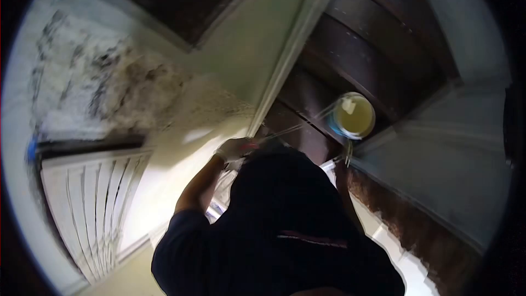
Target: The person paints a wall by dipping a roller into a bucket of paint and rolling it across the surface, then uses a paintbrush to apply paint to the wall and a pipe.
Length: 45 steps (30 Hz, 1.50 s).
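Note:
My left hand [234, 148], in a whitish glove, is closed around something with a reddish part, at the left side of my dark shirt. From there a thin pale rod [287, 130], blurred, slants up and right toward a round bucket [334, 123]. The bucket has a blue side, and pale yellowish liquid [359, 114] shows inside it. My right hand [343, 169] is just below the bucket, dark and smeared. I cannot make out its fingers or whether it touches the bucket.
Dark brown wooden steps [356, 49] lie around the bucket, edged by a pale trim board [296, 44]. The left wall has a stained, blackened patch [131, 82]. Under it is a white slatted panel [93, 203]. A dark framed opening [181, 0] is at the top.

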Available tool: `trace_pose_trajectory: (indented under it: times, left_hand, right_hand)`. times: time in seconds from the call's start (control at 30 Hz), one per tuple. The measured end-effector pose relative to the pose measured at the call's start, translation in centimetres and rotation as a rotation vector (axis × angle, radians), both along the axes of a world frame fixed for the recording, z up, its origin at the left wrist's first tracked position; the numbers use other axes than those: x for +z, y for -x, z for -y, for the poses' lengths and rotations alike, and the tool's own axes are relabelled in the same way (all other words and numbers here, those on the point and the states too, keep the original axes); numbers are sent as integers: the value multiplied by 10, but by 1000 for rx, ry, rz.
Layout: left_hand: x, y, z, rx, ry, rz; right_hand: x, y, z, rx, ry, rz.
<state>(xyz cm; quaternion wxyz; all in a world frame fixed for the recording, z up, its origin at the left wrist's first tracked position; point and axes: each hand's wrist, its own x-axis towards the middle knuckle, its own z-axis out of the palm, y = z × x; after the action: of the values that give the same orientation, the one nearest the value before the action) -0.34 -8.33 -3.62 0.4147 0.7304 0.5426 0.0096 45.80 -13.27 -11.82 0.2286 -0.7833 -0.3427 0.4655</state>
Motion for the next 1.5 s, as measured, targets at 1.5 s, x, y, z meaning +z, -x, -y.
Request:
trace_pose_trajectory:
  times: [1.5]
  left_hand:
    - [-29,19,3,-87,-16,-148]
  right_hand:
    - [11,5,34,-187,-295,275]
